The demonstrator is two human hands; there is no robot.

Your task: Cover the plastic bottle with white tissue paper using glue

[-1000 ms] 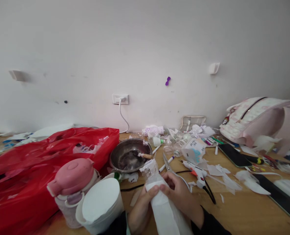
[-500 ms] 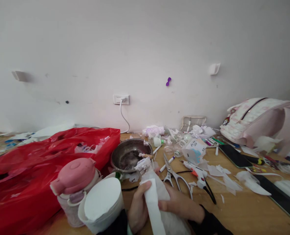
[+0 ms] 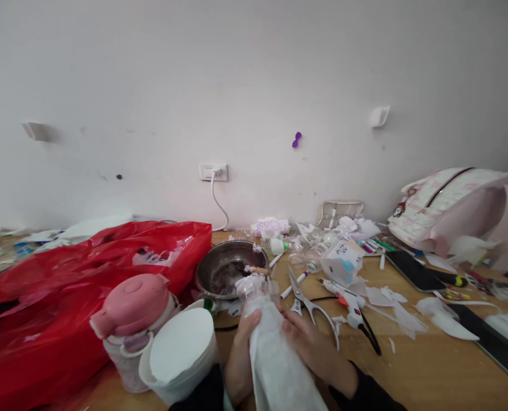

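Between my hands is a clear plastic bottle wrapped in white paper or tissue, its top tilted away from me. Crumpled white material with purple marks sits at its neck. My left hand grips the left side, thumb resting on the wrapping. On the right side, my right hand is pressed against the wrapping with its fingers close together. The bottle's lower end runs out of view. Just right of the hands lie metal scissors. Beyond the bottle's neck stands a metal bowl.
A pink-lidded bottle, a white paper-topped roll or tub and a red plastic bag are at left. To the right lie a glue gun, a marker, paper scraps, phones and a pink-white backpack.
The loose white strip that stood up along the bottle now lies smoothed around it. My right hand has shifted slightly up and its fingers lie flatter on the wrapping.
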